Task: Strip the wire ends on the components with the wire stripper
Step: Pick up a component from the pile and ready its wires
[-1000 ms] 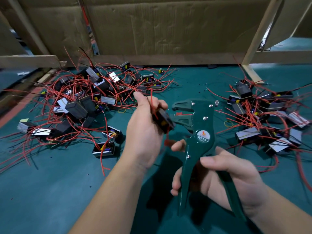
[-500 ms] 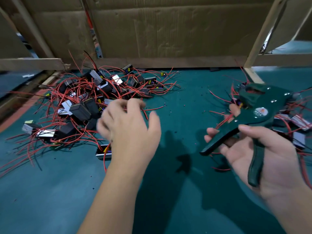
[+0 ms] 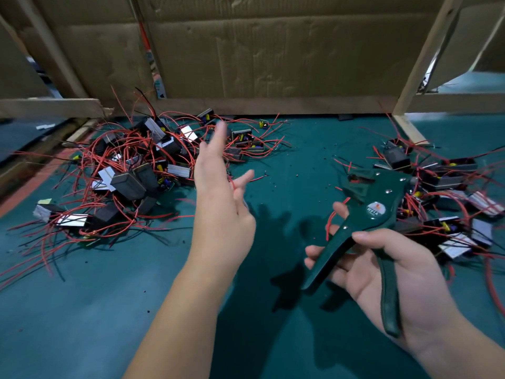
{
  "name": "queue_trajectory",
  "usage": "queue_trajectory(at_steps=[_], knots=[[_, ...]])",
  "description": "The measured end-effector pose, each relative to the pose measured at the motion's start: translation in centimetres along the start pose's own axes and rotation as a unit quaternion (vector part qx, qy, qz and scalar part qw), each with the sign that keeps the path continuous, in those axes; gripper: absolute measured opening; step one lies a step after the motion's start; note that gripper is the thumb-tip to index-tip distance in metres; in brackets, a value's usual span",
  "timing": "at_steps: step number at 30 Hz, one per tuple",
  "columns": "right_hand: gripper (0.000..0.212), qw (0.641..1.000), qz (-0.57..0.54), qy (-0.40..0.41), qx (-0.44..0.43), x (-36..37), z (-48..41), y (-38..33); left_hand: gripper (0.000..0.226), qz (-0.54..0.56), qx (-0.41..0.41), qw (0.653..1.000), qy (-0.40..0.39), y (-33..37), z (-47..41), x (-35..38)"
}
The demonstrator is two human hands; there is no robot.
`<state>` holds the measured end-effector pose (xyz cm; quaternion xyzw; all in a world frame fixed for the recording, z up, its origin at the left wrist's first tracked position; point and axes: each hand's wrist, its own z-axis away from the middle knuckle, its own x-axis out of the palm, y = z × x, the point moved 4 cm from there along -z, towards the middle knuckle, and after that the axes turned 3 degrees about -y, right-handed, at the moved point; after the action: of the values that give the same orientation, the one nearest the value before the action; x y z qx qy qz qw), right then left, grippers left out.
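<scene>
My right hand (image 3: pixel 388 272) grips the dark green wire stripper (image 3: pixel 374 212) by its handles, the jaws pointing up and left with nothing in them. My left hand (image 3: pixel 218 192) hovers above the green mat with its fingers stretched out and blurred, holding nothing. It reaches toward the left pile of black components with red wires (image 3: pixel 136 170). A second pile of such components (image 3: pixel 448 192) lies at the right, just behind the stripper.
The green mat (image 3: pixel 82 310) covers the bench. Cardboard sheets (image 3: pixel 273 56) and wooden battens (image 3: pixel 420 58) wall off the back. Small bits of cut insulation dot the mat between the piles.
My left hand has let go of the component it held and now stretches open toward the left pile. My right hand swung the stripper out to the right and tilted it.
</scene>
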<state>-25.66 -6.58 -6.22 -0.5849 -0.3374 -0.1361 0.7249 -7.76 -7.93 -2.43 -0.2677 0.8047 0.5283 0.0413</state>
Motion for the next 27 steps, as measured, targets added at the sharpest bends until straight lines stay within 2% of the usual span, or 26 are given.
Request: queue_trajectory(at_steps=[4,9,13,16,18,20,24,27], knots=[[0.052,0.994,0.075,0.038,-0.068,-0.6,0.2,-0.2,0.094,0.141,-0.020,0.990,0.003,0.5,0.2,0.8],[0.051,0.959,0.203,0.066,-0.188,-1.2,0.7,-1.3,0.100,0.204,-0.010,0.978,-0.026,1.6,0.1,0.9],[0.053,0.940,0.218,0.092,-0.247,-1.1,1.0,-1.9,0.094,0.270,0.003,0.962,-0.030,1.6,0.2,1.0],[0.043,0.964,0.140,0.062,-0.217,-1.1,0.8,-2.1,0.091,0.311,-0.011,0.950,-0.031,1.4,0.3,1.1],[0.040,0.980,0.100,0.002,-0.174,-0.6,0.7,-2.1,0.092,0.349,-0.016,0.936,-0.040,1.3,0.3,1.3],[0.048,0.986,0.082,-0.065,-0.128,0.1,0.8,-1.8,0.094,0.396,-0.020,0.916,-0.059,1.3,0.3,1.5],[0.042,0.973,0.163,-0.159,-0.036,1.0,1.5,-0.6,0.098,0.463,-0.045,0.880,-0.093,1.6,0.7,2.4],[0.041,0.960,0.239,-0.148,-0.003,1.3,1.7,0.3,0.098,0.462,-0.064,0.878,-0.110,1.8,0.9,2.9]])
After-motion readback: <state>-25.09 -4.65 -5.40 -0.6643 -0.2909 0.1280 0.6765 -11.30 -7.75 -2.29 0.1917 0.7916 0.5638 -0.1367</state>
